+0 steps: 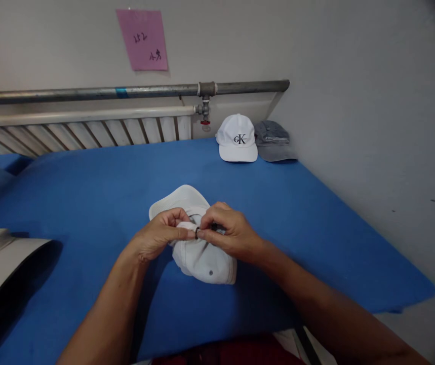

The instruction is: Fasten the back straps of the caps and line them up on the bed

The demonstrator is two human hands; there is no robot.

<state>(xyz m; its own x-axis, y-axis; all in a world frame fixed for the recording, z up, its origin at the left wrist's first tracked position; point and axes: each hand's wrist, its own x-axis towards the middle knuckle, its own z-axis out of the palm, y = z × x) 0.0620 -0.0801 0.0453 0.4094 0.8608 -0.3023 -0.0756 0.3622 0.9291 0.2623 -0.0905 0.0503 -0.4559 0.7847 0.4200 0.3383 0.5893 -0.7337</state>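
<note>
Two pinches on the pale cap (217, 261), this side of the GK cap (237, 138): left hand (161, 234) on strap (185, 226), right hand (234, 235) on dark fastener (197, 232). Strap-fiddling, I reckon; next needs steady grip.

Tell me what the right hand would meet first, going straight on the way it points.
Past the pale cap it pinches, the right hand would probably meet the left hand first, though depth is unclear.

The handled cap (194, 259) is white, the lettered cap (237, 129) black-on-white, tabletop (297, 218) blue, paper (145, 43) pink.
</note>
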